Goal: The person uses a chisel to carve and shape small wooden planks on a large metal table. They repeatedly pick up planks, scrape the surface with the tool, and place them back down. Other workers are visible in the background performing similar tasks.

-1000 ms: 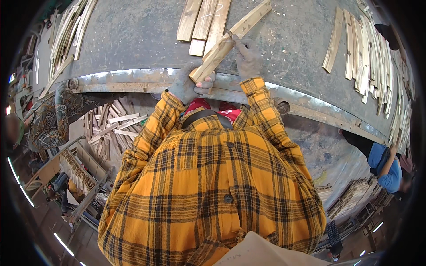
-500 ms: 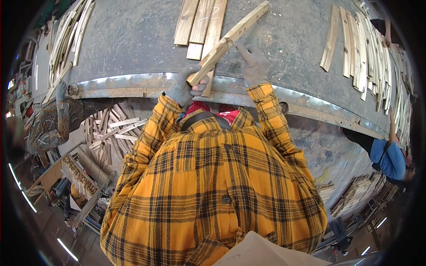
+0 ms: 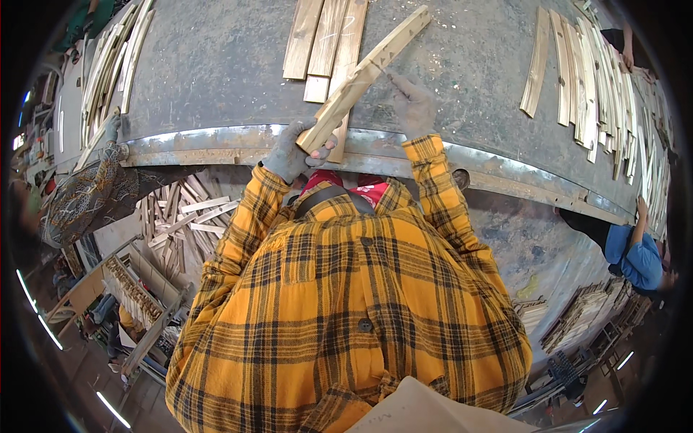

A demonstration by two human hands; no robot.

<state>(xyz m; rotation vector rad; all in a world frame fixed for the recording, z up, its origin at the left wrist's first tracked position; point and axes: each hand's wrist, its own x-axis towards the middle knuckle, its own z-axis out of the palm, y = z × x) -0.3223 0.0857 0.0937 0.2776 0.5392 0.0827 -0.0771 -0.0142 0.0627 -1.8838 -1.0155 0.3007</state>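
- Nearest the camera: the wearer's yellow plaid shirt (image 3: 346, 303) fills the lower middle of the view; both sleeves reach up to the bench edge.
- Left hand (image 3: 292, 153), in a grey glove, is clenched round the near end of a long pale wooden slat (image 3: 364, 73), right at the metal rim of the bench (image 3: 216, 65).
- The slat runs diagonally up and to the right, lifted off the bench surface, its far end over the grey top.
- Right hand (image 3: 413, 107), also gloved, rests palm-down on the bench just beside the slat's middle; one finger seems to touch the slat, but I cannot tell if it grips.
- Under and behind the slat: a small group of flat boards (image 3: 325, 40), laid side by side.
- Progress, as a judgement: some pieces are laid out; this slat is in hand and not set down.
- Farther right: a long row of slats (image 3: 599, 79), well apart.
- Bench edges: other workers, one in blue (image 3: 635, 252).
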